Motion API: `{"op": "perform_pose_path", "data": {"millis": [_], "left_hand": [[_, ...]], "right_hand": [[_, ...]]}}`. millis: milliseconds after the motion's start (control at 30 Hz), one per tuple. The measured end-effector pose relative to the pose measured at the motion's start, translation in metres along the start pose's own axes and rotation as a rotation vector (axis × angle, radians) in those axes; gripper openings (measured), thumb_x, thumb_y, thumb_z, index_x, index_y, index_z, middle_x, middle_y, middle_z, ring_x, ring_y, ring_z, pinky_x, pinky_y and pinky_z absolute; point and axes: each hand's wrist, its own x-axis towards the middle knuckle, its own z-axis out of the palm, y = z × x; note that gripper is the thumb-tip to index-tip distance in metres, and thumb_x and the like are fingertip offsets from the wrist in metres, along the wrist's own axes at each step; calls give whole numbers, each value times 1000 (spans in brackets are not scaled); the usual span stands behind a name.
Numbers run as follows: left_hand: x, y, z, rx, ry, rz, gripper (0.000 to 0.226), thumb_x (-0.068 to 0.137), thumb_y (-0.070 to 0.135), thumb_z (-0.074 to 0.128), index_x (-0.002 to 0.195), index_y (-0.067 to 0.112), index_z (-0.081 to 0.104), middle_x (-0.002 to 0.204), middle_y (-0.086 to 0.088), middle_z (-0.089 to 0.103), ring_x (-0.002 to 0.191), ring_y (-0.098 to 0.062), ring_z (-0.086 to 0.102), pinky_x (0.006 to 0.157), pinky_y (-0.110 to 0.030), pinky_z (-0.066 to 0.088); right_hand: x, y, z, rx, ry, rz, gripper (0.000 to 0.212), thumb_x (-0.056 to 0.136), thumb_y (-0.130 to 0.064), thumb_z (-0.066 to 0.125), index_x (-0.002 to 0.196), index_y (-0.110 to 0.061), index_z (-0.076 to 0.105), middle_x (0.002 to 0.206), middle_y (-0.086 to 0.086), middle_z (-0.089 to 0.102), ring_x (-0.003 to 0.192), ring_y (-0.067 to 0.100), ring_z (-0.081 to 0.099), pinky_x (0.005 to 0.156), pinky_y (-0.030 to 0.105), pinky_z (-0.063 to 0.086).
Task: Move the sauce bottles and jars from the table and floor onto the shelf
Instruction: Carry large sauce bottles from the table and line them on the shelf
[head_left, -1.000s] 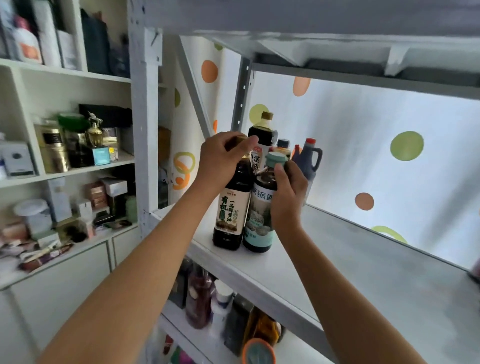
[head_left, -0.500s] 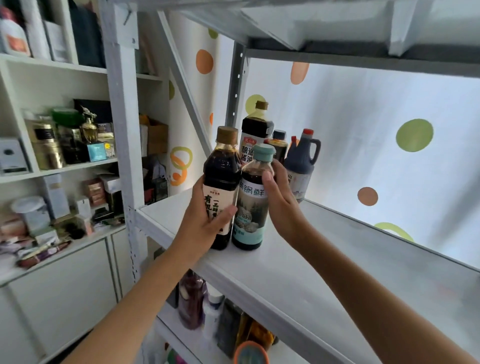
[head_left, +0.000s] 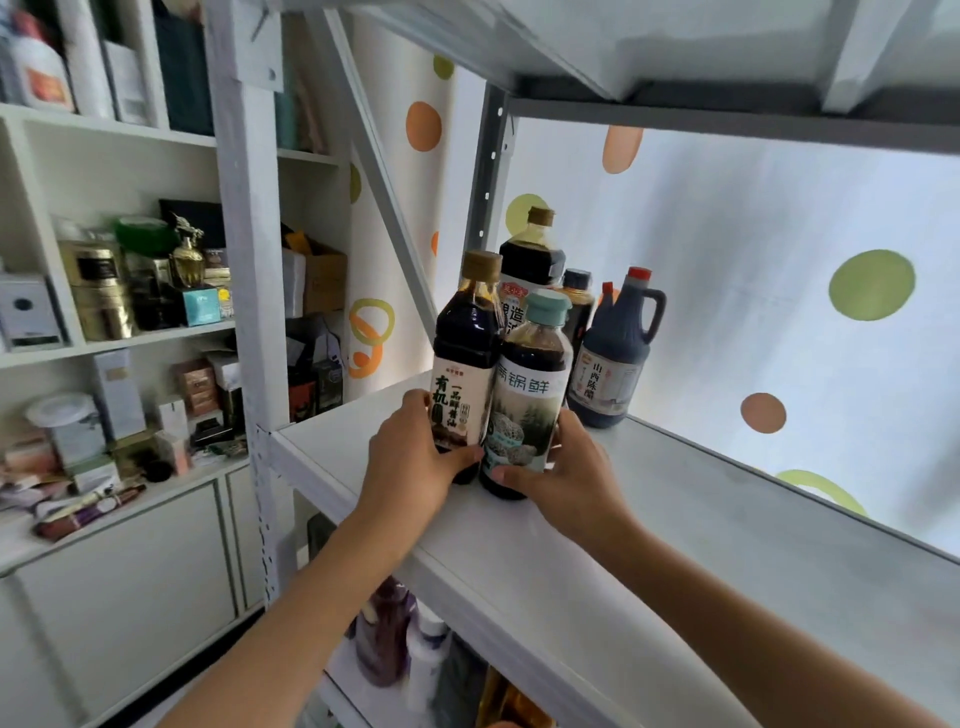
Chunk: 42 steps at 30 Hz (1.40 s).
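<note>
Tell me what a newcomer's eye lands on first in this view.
Two dark sauce bottles stand side by side near the front left of the white shelf: the gold-capped bottle, gripped low by the left hand, and the teal-capped bottle, gripped low by the right hand. Behind them, at the back corner, stands a cluster of bottles, including a handled jug with a red cap. The backdrop's big green and orange dots also catch the eye.
</note>
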Motion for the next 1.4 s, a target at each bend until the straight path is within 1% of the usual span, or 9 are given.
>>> {"op": "perform_pose_path", "data": {"millis": [100,267,400,600,800,1033,1200,1333,1400], "left_hand": [[33,1,23,-14,-9,-8,61,70,28,86,113,9,47,118,-10,66,106,-30,64,78,-33,49],[81,0,51,-48,-40,-31,63,68,26,87,114,7,48,117,-12,66,107,-31,63,81,-36,51],[104,-4,68,-82,-60,-43,60,70,23,86,113,7,47,116,-13,66,106,-32,63,83,-37,52],[119,-15,89,-71,-46,34,57,78,23,80,122,5,47,121,-14,65,109,-30,62,81,-29,45],[128,-26,100,-32,-36,97,62,84,28,74,134,9,42,122,-13,63,112,-30,60,86,-32,46],[131,-27,106,63,-103,52,75,91,35,64,148,8,23,135,-15,53,118,-34,55,91,-41,45],[130,-26,108,80,-155,33,80,96,35,56,154,10,7,141,-17,45,120,-36,53,91,-43,44],[130,-28,110,196,-126,53,78,97,41,51,152,6,7,135,-19,49,116,-37,54,86,-45,46],[128,-27,112,290,-128,49,79,98,46,47,151,1,9,132,-20,50,116,-36,53,87,-45,46]], "right_hand": [[30,14,7,5,70,58,66,59,-32,90,116,-26,58,111,-7,66,105,15,62,87,38,56],[72,25,9,16,155,118,63,62,-29,91,113,-15,57,110,-2,67,101,17,64,76,26,51],[85,28,15,94,246,131,69,68,-19,90,119,-11,43,118,5,63,106,20,61,86,33,54],[100,41,17,54,240,136,60,73,-22,87,121,-10,53,119,7,66,109,24,63,92,38,54],[108,55,25,-58,231,73,49,81,-27,78,123,-14,57,123,4,62,115,21,56,96,29,46],[108,56,25,-144,242,93,56,82,-34,76,130,-15,55,127,5,55,117,22,50,97,27,40],[107,56,27,-47,278,137,61,74,-30,82,127,-15,57,118,2,66,107,18,62,95,38,54],[105,59,23,99,245,178,56,75,-7,81,126,-10,57,112,0,69,94,8,66,76,11,53],[104,59,21,106,243,189,54,76,-5,81,124,-10,56,107,-1,68,89,5,64,68,7,50]]}}
